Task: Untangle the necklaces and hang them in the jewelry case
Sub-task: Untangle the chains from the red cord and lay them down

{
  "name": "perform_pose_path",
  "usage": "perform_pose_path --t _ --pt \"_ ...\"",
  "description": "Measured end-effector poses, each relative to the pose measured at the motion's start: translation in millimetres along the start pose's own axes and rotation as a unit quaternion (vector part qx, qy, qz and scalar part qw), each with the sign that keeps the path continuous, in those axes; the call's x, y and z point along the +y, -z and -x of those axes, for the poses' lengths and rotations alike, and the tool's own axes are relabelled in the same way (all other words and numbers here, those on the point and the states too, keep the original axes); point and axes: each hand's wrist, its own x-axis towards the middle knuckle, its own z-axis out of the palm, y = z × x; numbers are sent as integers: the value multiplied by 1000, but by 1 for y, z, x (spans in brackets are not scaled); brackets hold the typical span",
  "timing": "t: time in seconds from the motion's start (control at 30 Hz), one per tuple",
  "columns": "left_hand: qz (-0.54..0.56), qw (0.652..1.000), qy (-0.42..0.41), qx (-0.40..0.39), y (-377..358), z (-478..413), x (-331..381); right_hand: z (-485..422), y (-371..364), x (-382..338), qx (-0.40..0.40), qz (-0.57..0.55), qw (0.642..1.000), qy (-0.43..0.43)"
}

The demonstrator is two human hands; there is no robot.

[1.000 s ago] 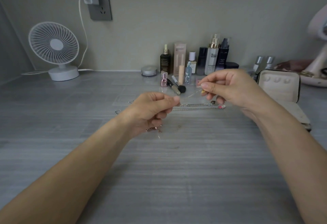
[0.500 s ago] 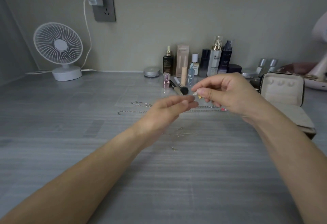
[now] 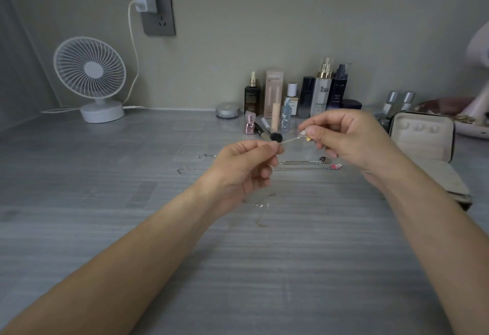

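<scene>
Now left hand [image 3: 238, 167] and right hand [image 3: 352, 141] each pinch one thin necklace [image 3: 289, 140] (taut).

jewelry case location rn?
Head view, right side: the jewelry case stands open on the table, just right of the right hand and in front of two silver-capped bottles.

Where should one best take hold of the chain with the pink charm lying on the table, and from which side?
Probably at the pink charm, pinched from above: it is the bulkiest part, at the chain's right end near the right hand. The thin links lie flat beside the round-tag chain, so both could catch.
</scene>
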Motion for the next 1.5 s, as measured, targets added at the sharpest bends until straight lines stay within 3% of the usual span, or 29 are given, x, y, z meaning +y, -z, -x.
perform_pose_path --t 0.33,0.5,0.6,0.7,0.77,0.9,1.0,1.5 --pt "15 998 36 52 42 -4 33 -9 14 16 80 -18 992 -97" --pt "-35 995 73 66 65 -7 39 -11 18 22 96 -26 988 -119" --pt "-139 982 50 117 76 -12 33 -12 15 27 93 -22 987 -127" --pt "-347 921 13 175 85 -21 17 -13 5 35 86 -6 987 -133" --pt "-444 880 8 170 91 -27 5 -14 -2 43 76 25 986 -147" --pt "-577 802 -5 157 98 -34 -11 -15 -12 68 34 143 975 -165" --pt "-621 769 -12 148 93 -35 -13 -17 -13 78 15 204 966 -160" --pt "-599 791 -14 124 101 -41 -12 -23 -6 94 36 255 949 -183"
